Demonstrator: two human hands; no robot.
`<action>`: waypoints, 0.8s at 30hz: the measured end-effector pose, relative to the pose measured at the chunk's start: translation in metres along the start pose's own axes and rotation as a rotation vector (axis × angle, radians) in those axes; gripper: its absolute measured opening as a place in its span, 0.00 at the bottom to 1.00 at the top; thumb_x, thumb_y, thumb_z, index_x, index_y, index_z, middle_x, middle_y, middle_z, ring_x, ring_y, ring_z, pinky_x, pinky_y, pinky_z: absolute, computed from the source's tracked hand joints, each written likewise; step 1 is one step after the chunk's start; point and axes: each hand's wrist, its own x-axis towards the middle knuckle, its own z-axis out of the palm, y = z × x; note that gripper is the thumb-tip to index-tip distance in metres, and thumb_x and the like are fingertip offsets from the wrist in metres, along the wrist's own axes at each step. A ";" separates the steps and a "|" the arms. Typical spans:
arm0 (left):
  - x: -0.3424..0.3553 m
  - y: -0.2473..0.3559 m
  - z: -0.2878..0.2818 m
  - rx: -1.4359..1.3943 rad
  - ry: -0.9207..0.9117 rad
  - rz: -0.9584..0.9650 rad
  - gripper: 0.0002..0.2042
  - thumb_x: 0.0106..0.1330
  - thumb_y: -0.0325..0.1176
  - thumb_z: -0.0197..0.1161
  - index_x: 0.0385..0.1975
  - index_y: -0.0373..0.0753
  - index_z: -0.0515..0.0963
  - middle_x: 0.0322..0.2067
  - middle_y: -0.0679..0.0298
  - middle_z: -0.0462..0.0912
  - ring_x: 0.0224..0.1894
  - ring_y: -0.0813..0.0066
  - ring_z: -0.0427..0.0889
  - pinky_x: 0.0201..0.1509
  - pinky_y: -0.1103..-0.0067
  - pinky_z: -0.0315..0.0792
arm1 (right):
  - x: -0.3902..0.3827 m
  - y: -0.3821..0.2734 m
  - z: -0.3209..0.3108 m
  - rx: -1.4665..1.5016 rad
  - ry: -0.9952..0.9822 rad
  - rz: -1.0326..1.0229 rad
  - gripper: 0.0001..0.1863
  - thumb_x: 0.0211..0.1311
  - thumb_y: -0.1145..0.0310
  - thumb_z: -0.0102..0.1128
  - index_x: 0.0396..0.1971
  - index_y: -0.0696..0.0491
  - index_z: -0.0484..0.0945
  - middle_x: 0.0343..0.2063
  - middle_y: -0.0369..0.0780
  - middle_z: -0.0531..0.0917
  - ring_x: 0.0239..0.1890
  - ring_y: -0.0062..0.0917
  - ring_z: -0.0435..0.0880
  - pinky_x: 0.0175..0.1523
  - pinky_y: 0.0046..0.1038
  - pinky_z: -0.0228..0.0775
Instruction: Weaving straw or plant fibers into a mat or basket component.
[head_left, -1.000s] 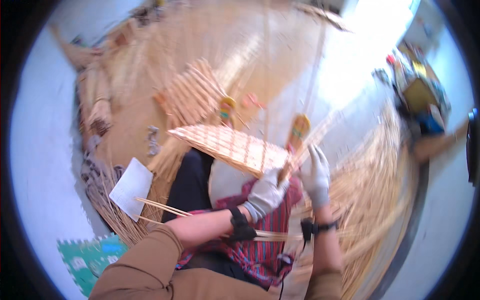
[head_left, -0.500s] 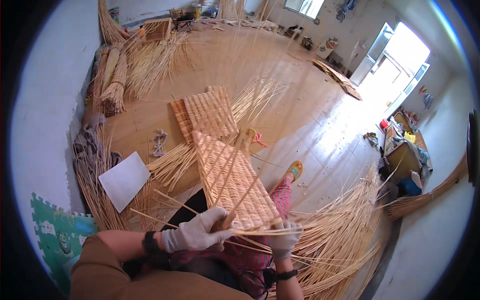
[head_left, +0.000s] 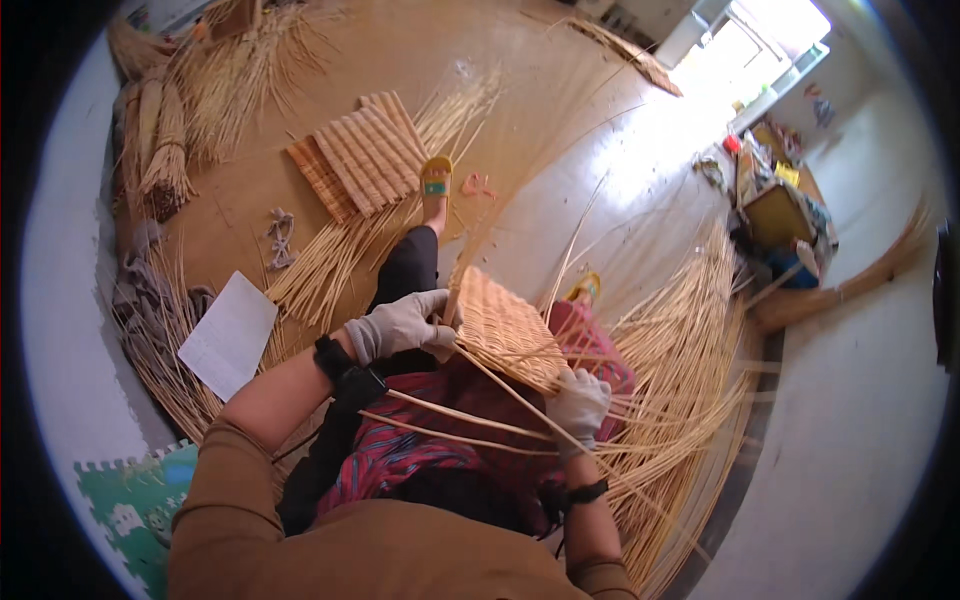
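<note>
A woven wicker panel (head_left: 508, 328) is tilted over my lap, its face foreshortened. My left hand (head_left: 402, 326), in a pale work glove, is closed on the panel's left edge by the near corner. At the near right corner my right hand (head_left: 578, 408), gloved too, grips the panel and some of its loose strands; its fingertips are partly hidden. Long wicker strands (head_left: 470, 436) stick out from the near edge across my lap, and others rise from the far side, blurred.
Finished woven panels (head_left: 368, 160) lie on the floor ahead, beside my sandalled foot (head_left: 436, 178). A large heap of loose wicker (head_left: 670, 370) spreads on the right. Wicker bundles (head_left: 165, 165) lean at the left wall, near a white sheet (head_left: 228, 335). A cluttered box (head_left: 780, 215) stands far right.
The woven panel has swung from lying stretched out ahead to a steeper tilt. Both hands have moved up with it, and the whole view has shifted downward.
</note>
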 end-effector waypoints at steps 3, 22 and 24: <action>-0.006 -0.009 0.002 -0.081 0.025 -0.078 0.13 0.69 0.27 0.69 0.47 0.40 0.72 0.42 0.66 0.77 0.44 0.70 0.84 0.52 0.67 0.86 | -0.011 -0.015 -0.009 0.062 -0.063 0.055 0.13 0.51 0.57 0.72 0.34 0.46 0.83 0.33 0.38 0.82 0.41 0.35 0.81 0.52 0.42 0.67; 0.003 -0.030 -0.004 -0.169 0.045 -0.192 0.11 0.68 0.26 0.70 0.42 0.42 0.72 0.37 0.69 0.77 0.40 0.72 0.85 0.45 0.69 0.89 | 0.100 -0.052 -0.103 1.121 0.177 0.072 0.47 0.72 0.73 0.61 0.81 0.49 0.41 0.62 0.51 0.76 0.37 0.19 0.80 0.40 0.23 0.75; -0.001 -0.037 -0.012 -0.155 0.053 -0.165 0.12 0.67 0.26 0.71 0.40 0.42 0.72 0.35 0.70 0.78 0.37 0.73 0.85 0.44 0.70 0.89 | 0.100 -0.067 -0.126 0.576 0.280 -0.056 0.48 0.68 0.76 0.65 0.81 0.51 0.46 0.45 0.44 0.81 0.32 0.17 0.76 0.34 0.24 0.71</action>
